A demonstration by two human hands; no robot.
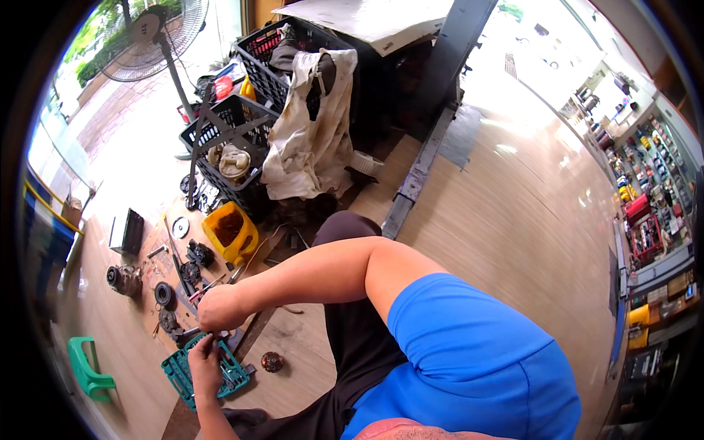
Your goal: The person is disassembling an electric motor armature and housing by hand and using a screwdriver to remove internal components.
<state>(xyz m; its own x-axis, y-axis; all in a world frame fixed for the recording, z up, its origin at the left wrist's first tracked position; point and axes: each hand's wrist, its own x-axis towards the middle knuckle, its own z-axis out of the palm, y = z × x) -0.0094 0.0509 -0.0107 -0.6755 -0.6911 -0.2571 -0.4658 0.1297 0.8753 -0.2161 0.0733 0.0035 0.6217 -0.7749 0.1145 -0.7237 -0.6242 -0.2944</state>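
Observation:
My left hand [205, 361] is over an opened teal tool case [176, 370] with sockets and bits in its slots. Its fingers are drawn together on something too small or too hidden to name. Just beyond it, my right hand [221, 308] is closed in a fist with the back of the hand upward, which hides most of what it grips. A slim reddish piece [195, 297] shows beside its knuckles. Around the hands lie a black ring-shaped part [165, 294], dark metal parts [168, 320] and a cut-open yellow jug [233, 229] with brown residue inside.
A round copper-coloured part [272, 361] sits on the floor right of the case. Farther left are a compressor-like metal unit [125, 280], a black box [127, 232] and a green plastic stool [89, 369]. Black crates [246, 192], a draped cloth [304, 147] and a fan [147, 29] stand beyond.

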